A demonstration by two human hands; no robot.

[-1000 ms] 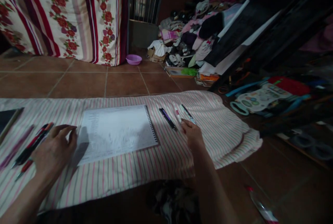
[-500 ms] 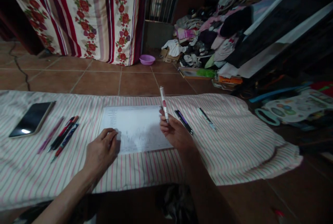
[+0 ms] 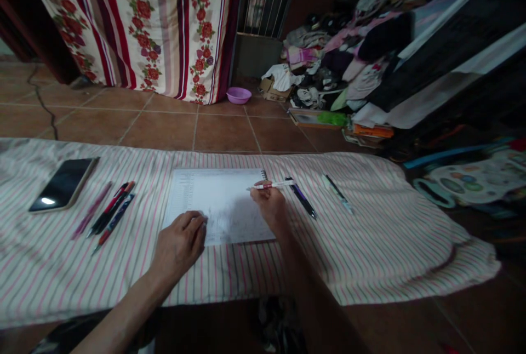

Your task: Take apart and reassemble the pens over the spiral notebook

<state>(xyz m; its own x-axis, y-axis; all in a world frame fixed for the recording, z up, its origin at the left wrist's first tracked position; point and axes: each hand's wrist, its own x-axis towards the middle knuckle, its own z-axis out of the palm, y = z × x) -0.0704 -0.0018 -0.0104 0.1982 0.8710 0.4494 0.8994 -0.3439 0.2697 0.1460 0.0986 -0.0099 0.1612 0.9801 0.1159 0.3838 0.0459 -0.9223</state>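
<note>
A white spiral notebook (image 3: 222, 189) lies on the striped cloth, with faint marks on the lower part of its page. Over its right side, my right hand (image 3: 269, 206) grips a white pen (image 3: 279, 184) with red print. The pen lies nearly level, its tip pointing left above the page; whether the tip touches paper I cannot tell. My left hand (image 3: 181, 241) rests at the notebook's lower left edge with its fingers curled together. Something pale shows at those fingertips, too small to name.
Left of the notebook are a phone (image 3: 63, 185) and several pens (image 3: 110, 209). A dark purple pen (image 3: 302, 199) and a light-blue and black pen (image 3: 339, 194) lie to the right. Beyond the striped cloth (image 3: 370, 244), a purple basin (image 3: 239, 95) and piled clothes (image 3: 329, 61) sit on the tiled floor.
The pen in my right hand has swung from upright to nearly level, its tip now toward the left. My left hand stays at the notebook's edge. The whole view has shifted slightly.
</note>
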